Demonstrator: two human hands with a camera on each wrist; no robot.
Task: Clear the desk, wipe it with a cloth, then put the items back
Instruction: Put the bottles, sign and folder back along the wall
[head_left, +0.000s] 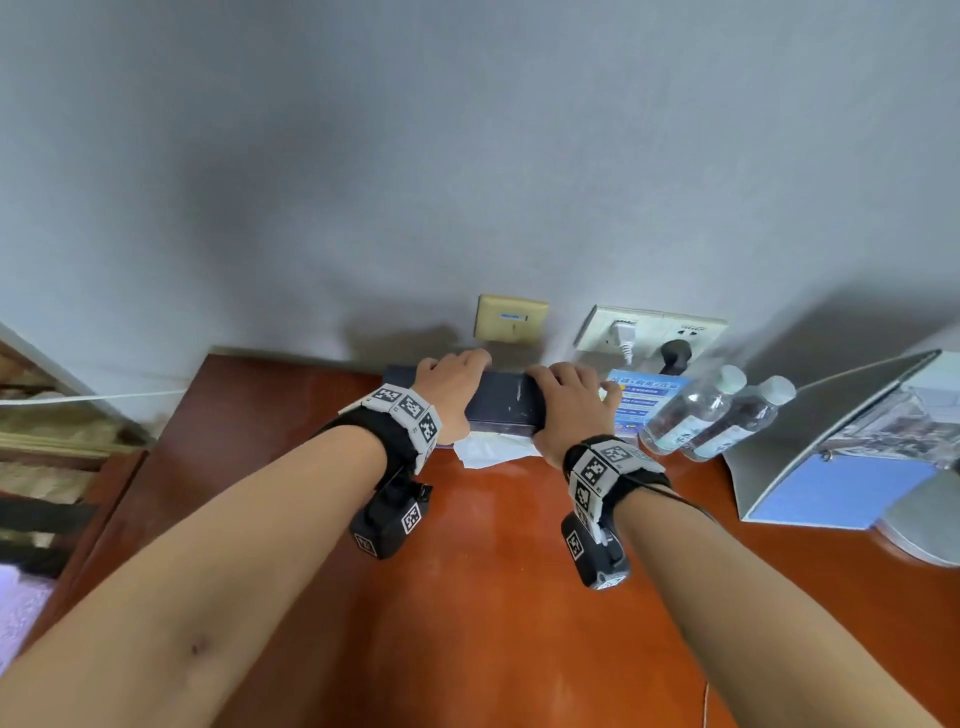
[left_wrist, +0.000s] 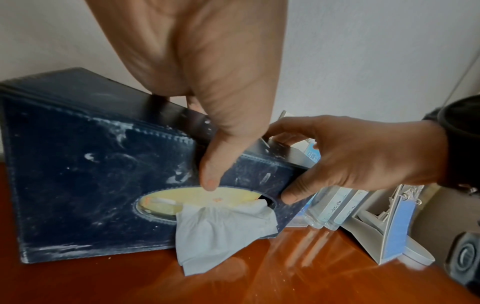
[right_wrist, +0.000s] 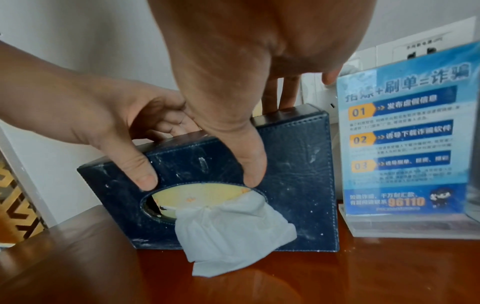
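Note:
A dark blue leather tissue box (head_left: 501, 408) stands on its long side at the back of the red-brown desk (head_left: 467, 571), close to the wall. Its oval opening faces me and a white tissue (head_left: 493, 449) hangs out onto the desk. My left hand (head_left: 452, 384) grips the box's top edge left of the middle, thumb on the front face (left_wrist: 210, 174), fingers behind. My right hand (head_left: 566, 402) grips the right part the same way, thumb at the opening's rim (right_wrist: 250, 174). In the right wrist view the box (right_wrist: 298, 185) rests on the desk.
Right of the box stand a blue printed sign in a clear holder (head_left: 641, 400) and two clear water bottles (head_left: 696, 410). A grey folder stand with a blue sheet (head_left: 841, 467) fills the right side. Wall sockets with plugs (head_left: 649, 332) sit behind. The desk's left edge (head_left: 171, 441) drops off.

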